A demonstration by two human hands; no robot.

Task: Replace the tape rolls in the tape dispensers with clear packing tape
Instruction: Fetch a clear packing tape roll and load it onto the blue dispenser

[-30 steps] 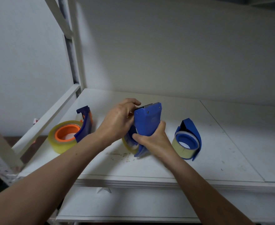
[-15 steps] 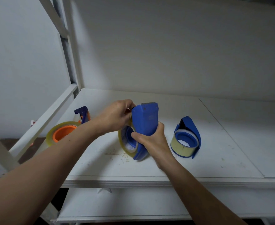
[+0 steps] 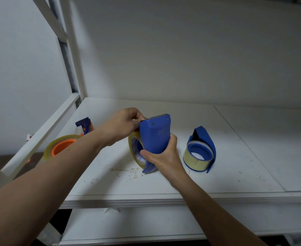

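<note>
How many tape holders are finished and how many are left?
One looks done: the right dispenser lies on the shelf with a pale roll seated in it. In hand: the right hand grips the middle dispenser, its clear roll already on, while the left hand pinches at its top end, probably threading tape. Left: maybe the left dispenser by the orange-cored roll; the arm hides it partly.

A white shelf [image 3: 164,108] on a white frame [image 3: 74,59] stands before a pale wall [image 3: 13,68], over what seems brownish floor [image 3: 4,158].
</note>
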